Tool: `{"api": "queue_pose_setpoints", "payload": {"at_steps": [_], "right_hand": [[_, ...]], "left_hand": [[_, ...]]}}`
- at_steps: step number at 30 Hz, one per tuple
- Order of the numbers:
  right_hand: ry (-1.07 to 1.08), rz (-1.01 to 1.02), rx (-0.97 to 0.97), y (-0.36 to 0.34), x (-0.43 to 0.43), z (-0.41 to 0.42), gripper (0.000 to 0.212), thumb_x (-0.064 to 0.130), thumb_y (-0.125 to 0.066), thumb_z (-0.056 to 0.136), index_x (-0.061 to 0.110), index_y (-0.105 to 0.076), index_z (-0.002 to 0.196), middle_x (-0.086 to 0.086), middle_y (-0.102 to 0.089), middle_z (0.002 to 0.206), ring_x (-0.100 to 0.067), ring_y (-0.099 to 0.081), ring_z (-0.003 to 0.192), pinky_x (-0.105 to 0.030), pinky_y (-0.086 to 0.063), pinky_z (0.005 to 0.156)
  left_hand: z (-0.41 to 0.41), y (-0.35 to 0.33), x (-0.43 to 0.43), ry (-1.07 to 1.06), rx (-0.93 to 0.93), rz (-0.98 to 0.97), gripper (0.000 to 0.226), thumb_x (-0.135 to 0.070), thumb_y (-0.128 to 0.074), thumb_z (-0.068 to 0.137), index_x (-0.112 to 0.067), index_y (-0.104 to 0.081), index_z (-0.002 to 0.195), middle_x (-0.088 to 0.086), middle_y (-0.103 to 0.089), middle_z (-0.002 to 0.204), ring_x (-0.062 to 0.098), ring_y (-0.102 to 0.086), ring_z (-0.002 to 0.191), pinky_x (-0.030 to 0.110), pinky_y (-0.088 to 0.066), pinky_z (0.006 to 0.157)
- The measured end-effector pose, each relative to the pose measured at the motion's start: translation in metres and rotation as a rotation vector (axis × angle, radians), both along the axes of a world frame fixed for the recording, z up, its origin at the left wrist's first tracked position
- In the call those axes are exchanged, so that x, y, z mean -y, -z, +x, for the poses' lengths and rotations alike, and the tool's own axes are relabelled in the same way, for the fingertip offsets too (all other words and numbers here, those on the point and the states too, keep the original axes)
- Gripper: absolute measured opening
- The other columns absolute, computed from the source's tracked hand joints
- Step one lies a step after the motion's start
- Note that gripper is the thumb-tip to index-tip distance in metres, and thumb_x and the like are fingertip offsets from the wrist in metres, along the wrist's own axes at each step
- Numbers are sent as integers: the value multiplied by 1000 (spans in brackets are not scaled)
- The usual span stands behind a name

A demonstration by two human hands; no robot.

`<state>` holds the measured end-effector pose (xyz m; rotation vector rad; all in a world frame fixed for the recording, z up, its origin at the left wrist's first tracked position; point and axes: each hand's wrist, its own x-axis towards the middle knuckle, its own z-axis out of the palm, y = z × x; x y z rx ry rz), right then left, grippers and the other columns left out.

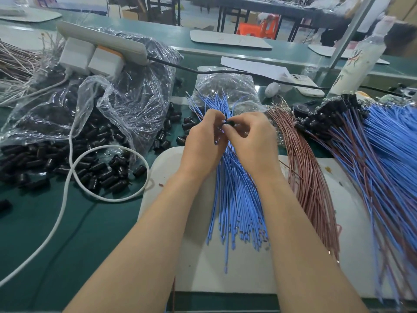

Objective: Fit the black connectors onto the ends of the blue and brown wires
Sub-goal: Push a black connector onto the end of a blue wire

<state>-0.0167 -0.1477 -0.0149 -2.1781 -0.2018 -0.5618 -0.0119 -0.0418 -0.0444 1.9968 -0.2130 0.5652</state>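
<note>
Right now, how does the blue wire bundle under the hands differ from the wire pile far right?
The centre bundle is all blue; the right pile mixes blue and brown. The centre bundle's far ends carry no connectors; right pile's carry black connectors. The centre bundle lies beneath the left hand and right hand; right pile is untouched. Both lie partly on the white mat.

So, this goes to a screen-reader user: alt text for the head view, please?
A left hand and right hand pinch a black connector together above a fan of blue wires on a white mat. Loose black connectors spill from a plastic bag at left; brown wires lie at right.
</note>
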Motion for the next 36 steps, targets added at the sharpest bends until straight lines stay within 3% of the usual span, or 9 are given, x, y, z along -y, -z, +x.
{"api": "queue_pose_setpoints", "payload": {"at_steps": [5, 12, 17, 21, 24, 30, 36], "right_hand": [[11, -28, 81, 1, -2, -1, 18, 16, -72, 84, 5, -71, 97, -1, -55, 96, 6, -51, 67, -5, -42, 72], [5, -1, 100, 2, -5, -1, 16, 14, -74, 82, 4, -71, 93, -1, -55, 94, 1, -53, 68, -4, -43, 69], [-71, -9, 53, 0, -6, -3, 19, 17, -73, 83, 7, -71, 99, -2, -57, 100, -11, -62, 78, -17, -50, 78], [-96, 92, 27, -4, -1, -4, 16, 9, -61, 89, 12, -71, 101, -3, -60, 107, -3, -61, 85, -9, -47, 78], [-85, 142, 30, -7, 2, -4, 23, 2, -55, 90, 14, -71, 101, -2, -64, 105, -9, -62, 92, -19, -49, 84], [-124, 222, 51, -12, 2, -8, 12, 5, -62, 87, 14, -66, 94, 6, -67, 88, -8, -65, 83, -24, -53, 82], [-145, 153, 74, -14, 3, -11, 8, 3, -64, 85, 10, -67, 88, -1, -68, 84, -12, -66, 78, -28, -55, 79]], "left_hand": [[1, 2, -4, -122, 56, 173, 7, -15, -56, 92, -9, -59, 91, 0, -63, 84, 21, -53, 70, 42, -48, 69], [-3, -3, -1, -105, 64, 148, 12, -13, -53, 92, -5, -62, 94, 8, -67, 88, 28, -59, 78, 43, -47, 72], [-2, -3, -4, -142, 58, 106, 12, -5, -51, 86, -4, -63, 87, 9, -67, 76, 33, -58, 71, 45, -48, 66], [0, -2, -7, -139, 30, -6, 7, -8, -57, 88, -6, -64, 85, 6, -70, 77, 27, -63, 73, 41, -51, 71], [0, -1, -7, -124, 35, -40, 5, -6, -59, 86, -6, -64, 87, 6, -70, 78, 24, -65, 74, 40, -52, 73], [2, -1, -6, -134, 15, -55, 7, -7, -61, 86, -12, -63, 82, 3, -67, 71, 22, -60, 67, 37, -50, 69], [4, 0, -7, -140, 17, -35, 8, -7, -62, 87, -11, -63, 80, 4, -66, 69, 23, -56, 64, 40, -49, 66]]}}
